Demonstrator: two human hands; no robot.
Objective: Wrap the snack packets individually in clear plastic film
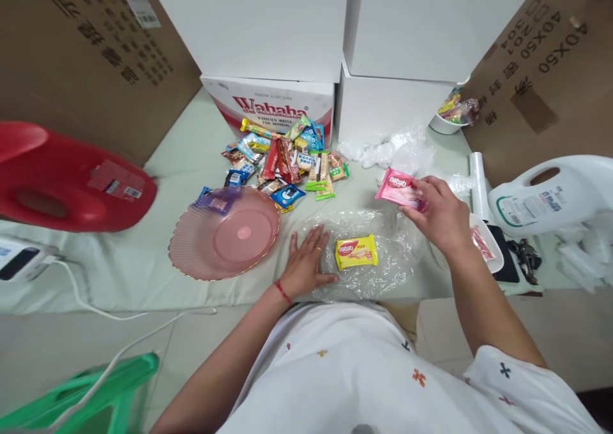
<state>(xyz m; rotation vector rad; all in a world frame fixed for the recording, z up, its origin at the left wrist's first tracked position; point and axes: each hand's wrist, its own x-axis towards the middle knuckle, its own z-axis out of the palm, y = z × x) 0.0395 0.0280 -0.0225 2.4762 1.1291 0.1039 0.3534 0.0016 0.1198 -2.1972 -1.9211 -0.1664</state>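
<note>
A pink packet of nabati wafers [396,187] is pinched in my right hand [438,214], held above the table on the right. My left hand [309,265] lies flat with fingers spread, at the left edge of a clear plastic bag [393,274]. On that bag rests a yellow packet of nabati wafers [357,253], a little to the right of my left thumb. Left of my hand stands a pink ribbed bowl [242,232] with a gold rim. Behind it is a heap of wrapped snacks [287,159] in many colours.
A Wahaba carton [282,105] and white boxes [393,105] line the back. A red jug [71,179] lies at left, a white detergent bottle [550,194] at right. Crumpled clear plastic [397,148] and a small white dish [495,249] are near my right arm. A white cable [79,293] crosses the front left.
</note>
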